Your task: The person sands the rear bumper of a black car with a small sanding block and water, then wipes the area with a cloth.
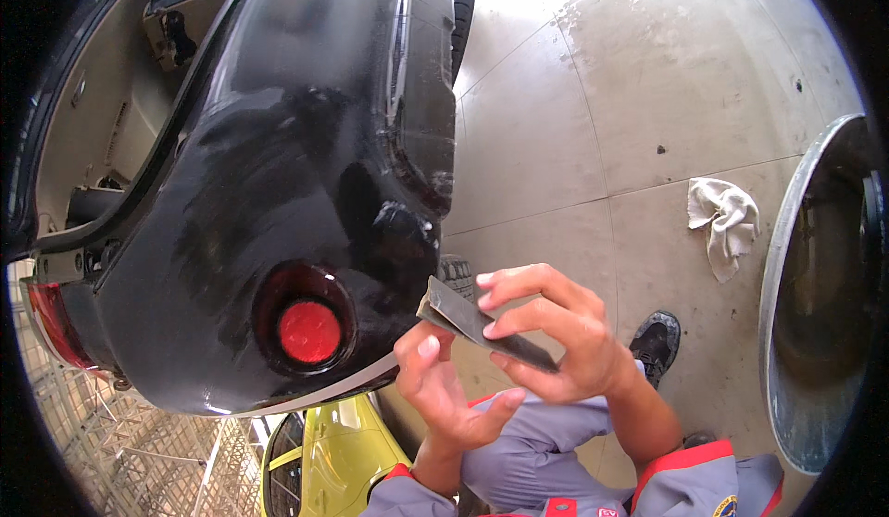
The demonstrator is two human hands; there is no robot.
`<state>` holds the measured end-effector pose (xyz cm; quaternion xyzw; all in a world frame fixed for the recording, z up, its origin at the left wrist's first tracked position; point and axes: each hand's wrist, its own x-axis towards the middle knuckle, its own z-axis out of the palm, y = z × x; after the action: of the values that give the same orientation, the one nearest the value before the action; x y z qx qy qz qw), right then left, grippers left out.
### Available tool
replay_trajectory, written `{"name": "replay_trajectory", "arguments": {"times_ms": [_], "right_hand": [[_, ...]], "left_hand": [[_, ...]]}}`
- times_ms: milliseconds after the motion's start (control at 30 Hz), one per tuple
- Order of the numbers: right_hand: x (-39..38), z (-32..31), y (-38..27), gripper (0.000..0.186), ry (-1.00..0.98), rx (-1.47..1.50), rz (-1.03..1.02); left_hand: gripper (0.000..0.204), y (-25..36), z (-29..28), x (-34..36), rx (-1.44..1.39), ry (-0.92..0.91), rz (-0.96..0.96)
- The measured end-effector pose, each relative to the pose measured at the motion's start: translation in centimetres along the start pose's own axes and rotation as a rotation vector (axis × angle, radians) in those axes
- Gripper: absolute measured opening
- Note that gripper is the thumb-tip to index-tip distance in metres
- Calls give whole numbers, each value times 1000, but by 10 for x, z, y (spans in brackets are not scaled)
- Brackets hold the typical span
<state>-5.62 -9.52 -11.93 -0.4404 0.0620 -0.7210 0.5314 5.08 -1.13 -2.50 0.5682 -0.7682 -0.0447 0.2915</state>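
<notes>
My right hand (565, 332) grips a folded piece of dark grey sandpaper (505, 339), the thumb below it and the fingers on top. At its upper left end the folded layers stand slightly apart. My left hand (444, 392) is just below that end, palm up, with its thumb stretched away from the fingers. Its fingertips are close to the sheet's edge; whether they touch is hard to see. Left of both hands is the black rear bumper (250, 193) of a car, smeared with dull, pale marks. A round red lamp (310, 332) is recessed in its corner.
A crumpled white rag (727, 220) lies on the tiled floor (528, 174) to the right. Beyond it, a large round metal-rimmed container (771, 285) stands at the right edge. A yellow car (347, 443) is at the lower left. My dark shoe (657, 343) shows beside my right hand.
</notes>
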Motion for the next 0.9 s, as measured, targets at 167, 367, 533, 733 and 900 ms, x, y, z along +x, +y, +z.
{"name": "replay_trajectory", "arguments": {"times_ms": [167, 367, 533, 733, 900], "right_hand": [[-2, 12, 17, 42, 129, 128, -54], [0, 11, 49, 47, 193, -130, -86], [-10, 39, 53, 38, 52, -272, -126], [-7, 77, 73, 38, 22, -428, -258], [49, 58, 71, 46, -70, -424, -322]], "left_hand": [[90, -6, 6, 8, 7, -73, 74], [84, -10, -1, 3, 99, 21, 86], [71, -15, -5, -2, 95, 248, 245], [61, -12, -22, 2, 215, 291, 380], [52, -35, -26, -11, 200, 406, 412]]}}
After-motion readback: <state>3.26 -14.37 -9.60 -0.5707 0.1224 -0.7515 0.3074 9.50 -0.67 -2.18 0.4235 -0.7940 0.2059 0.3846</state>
